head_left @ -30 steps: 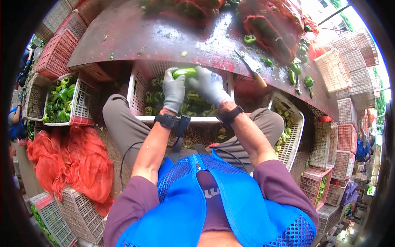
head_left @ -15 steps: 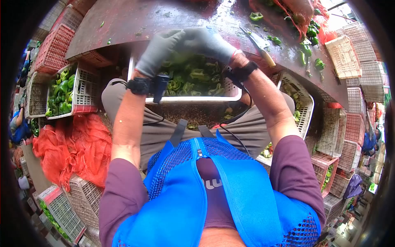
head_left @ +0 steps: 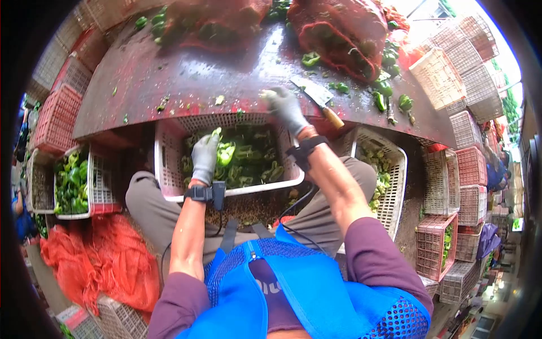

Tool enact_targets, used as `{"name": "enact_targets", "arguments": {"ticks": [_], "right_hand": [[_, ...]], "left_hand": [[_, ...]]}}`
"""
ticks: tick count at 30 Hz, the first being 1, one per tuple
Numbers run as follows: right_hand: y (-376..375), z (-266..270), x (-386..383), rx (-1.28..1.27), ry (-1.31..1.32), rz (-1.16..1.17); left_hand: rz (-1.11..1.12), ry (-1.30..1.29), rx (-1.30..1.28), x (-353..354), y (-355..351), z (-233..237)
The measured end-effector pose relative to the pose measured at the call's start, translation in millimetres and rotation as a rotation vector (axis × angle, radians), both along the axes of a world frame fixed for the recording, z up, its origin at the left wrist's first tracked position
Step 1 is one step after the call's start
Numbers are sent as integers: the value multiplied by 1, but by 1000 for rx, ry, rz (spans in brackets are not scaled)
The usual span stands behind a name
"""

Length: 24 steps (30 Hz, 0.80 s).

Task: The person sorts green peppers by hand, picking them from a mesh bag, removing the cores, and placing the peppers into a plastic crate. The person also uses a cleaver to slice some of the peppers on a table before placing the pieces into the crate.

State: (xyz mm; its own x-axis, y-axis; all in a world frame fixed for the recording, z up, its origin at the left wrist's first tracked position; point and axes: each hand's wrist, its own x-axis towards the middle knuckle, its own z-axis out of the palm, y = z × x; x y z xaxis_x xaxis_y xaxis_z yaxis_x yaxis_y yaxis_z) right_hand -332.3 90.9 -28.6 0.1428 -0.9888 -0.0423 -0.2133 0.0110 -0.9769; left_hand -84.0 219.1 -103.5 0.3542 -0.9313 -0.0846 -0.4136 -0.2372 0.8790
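Holding the green pepper (head_left: 226, 153) lightly in the curled left hand (head_left: 204, 155), over the crate (head_left: 254, 189), should avoid bruising, while the right hand (head_left: 285, 108) hangs apart over the table (head_left: 186, 82), its grip impossible to tell.

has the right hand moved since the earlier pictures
Yes: judged against the knife lying on the table, the right hand has moved rightward, closer to it.
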Motion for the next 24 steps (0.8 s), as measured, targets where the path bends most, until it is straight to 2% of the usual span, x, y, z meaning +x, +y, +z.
{"name": "enact_targets", "arguments": {"ticks": [1,2,4,6,8,10,12,14,16,17,18,19,20,21,23,24], "right_hand": [[-11,9,-24,150,-158,-20],[-24,22,-41,49,-117,-46],[-65,25,-75,2,-70,-157],[-114,26,-105,-15,323,-257],[-145,37,-120,-152,744,-314],[-174,47,-120,-78,983,-367],[-206,39,-122,145,986,-391],[-217,35,-114,233,1033,-384],[-239,1,-112,186,1059,-330],[-235,5,-95,156,1048,-355],[-229,10,-80,121,1088,-276],[-230,-10,-71,-93,1092,-148],[-209,2,-53,-80,900,-36],[-188,15,-28,-54,967,47],[-133,13,3,-124,769,308],[-102,23,17,-143,841,405]], "left_hand": [[-14,-67,18,-3,2,0],[-24,-133,33,-5,3,0],[-31,-67,71,-11,0,-19],[-56,-151,60,-17,1,-36],[-98,-19,79,-19,0,-62],[-149,150,172,-27,6,-54],[-207,235,264,-30,10,-54],[-238,143,261,-35,14,-39],[-227,212,283,-34,16,-41],[-176,353,315,-30,15,-63],[-185,302,295,-24,16,-84],[-145,427,322,-26,12,-69],[-96,554,351,-28,10,-47],[-34,590,270,-31,6,-40],[38,535,200,-29,1,-27],[71,492,152,-30,0,-18]]}}
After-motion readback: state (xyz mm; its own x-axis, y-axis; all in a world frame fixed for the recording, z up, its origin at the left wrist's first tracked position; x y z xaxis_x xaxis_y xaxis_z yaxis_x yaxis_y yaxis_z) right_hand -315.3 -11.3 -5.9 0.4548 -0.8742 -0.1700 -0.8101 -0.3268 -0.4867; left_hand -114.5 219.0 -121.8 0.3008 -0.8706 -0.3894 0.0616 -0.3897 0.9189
